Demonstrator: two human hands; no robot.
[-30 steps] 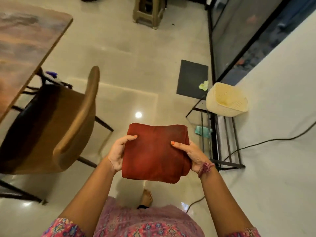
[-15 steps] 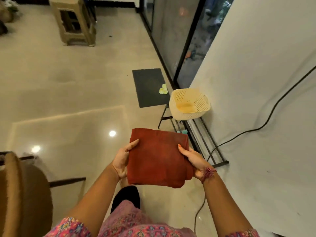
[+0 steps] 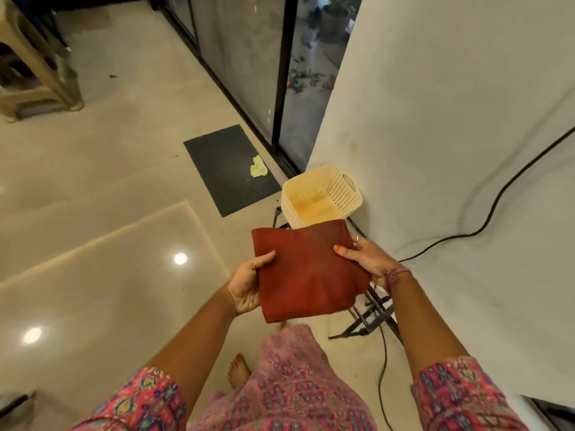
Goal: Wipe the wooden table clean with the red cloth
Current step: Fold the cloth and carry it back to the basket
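Observation:
The folded red cloth (image 3: 306, 272) is held flat in front of me, above the floor. My left hand (image 3: 247, 286) grips its left edge with the thumb on top. My right hand (image 3: 364, 258) grips its right edge, thumb on top too. The cloth's far edge sits just in front of a cream plastic basket (image 3: 322, 197). The wooden table is out of view.
The basket stands on a black metal rack (image 3: 370, 318) against a white wall (image 3: 451, 150). A black cable (image 3: 485, 219) runs along the wall and floor. A dark mat (image 3: 227, 169) with a yellow-green scrap (image 3: 258, 171) lies by the glass door. A beige stool (image 3: 31, 73) stands far left.
My view has swung right: the wooden table and brown chair have left the frame. The cloth, still in both hands, has come closer to the basket and rack.

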